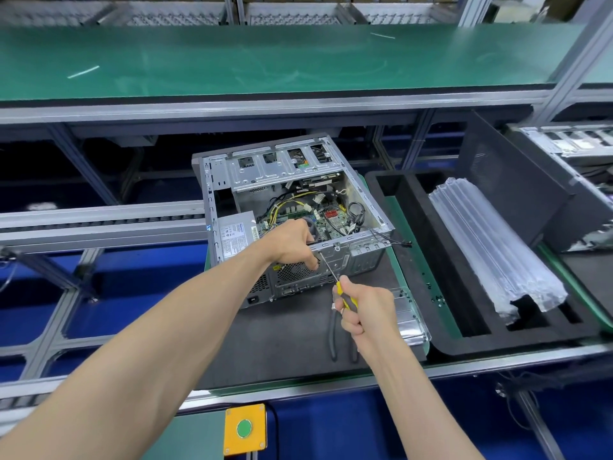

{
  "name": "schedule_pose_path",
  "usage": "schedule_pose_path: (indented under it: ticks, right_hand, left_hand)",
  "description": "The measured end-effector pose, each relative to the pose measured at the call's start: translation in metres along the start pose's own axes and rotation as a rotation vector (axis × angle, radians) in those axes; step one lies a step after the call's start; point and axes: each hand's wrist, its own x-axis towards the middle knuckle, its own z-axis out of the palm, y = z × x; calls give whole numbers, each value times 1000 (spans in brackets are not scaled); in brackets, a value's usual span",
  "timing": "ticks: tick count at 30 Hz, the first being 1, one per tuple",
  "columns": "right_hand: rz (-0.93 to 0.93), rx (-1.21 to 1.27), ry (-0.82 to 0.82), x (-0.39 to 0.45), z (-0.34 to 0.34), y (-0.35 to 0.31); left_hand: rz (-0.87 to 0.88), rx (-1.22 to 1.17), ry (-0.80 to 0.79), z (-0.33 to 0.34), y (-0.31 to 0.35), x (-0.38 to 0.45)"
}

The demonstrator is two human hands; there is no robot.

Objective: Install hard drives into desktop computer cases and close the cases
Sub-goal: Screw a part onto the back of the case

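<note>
Two hands (366, 312) on one screw. Left hand (295, 242) fingers pinching screwdriver (335, 283) tip for alignment at case (361, 250) rear edge; right fingers clamped round yellow handle, ready to drive.

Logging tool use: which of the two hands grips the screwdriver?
The right hand grips the yellow-handled screwdriver. The left hand rests on the open computer case near the shaft's tip.

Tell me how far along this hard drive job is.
Done: cannot tell whether a drive is fitted. In hand: the right hand grips a yellow screwdriver, its tip at the rear edge of the open computer case, where the left hand pinches at the tip. Left: the case is open, so closing remains.
</note>
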Motion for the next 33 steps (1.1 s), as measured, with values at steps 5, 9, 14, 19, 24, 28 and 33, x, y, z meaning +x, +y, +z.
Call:
schedule_pose_path:
  ticks: [5, 9, 14, 19, 24, 28, 33]
  right_hand:
    - [-706, -1229, 215, -7, -3, -3]
    - [-482, -808, 171, -8, 2, -8]
    - [-22, -139, 7, -14, 2, -14]
    - [-262, -306, 9, -19, -18, -17]
    - [-484, -500, -128, -26, -11, -15]
    - [-652, -680, -123, -29, -3, -8]
    - [-846, -904, -145, -39, 8, 6]
  left_hand:
    - [51, 57, 41, 2, -2, -4]
    - [93, 103, 75, 2, -5, -2]
    - [186, 266, 231, -4, 3, -16]
    - [103, -267, 726, -18, 10, -47]
    - [-196, -1867, 429, 37, 32, -83]
    - [-145, -2439, 300, 68, 36, -105]
    - [-3, -2315, 195, 81, 51, -113]
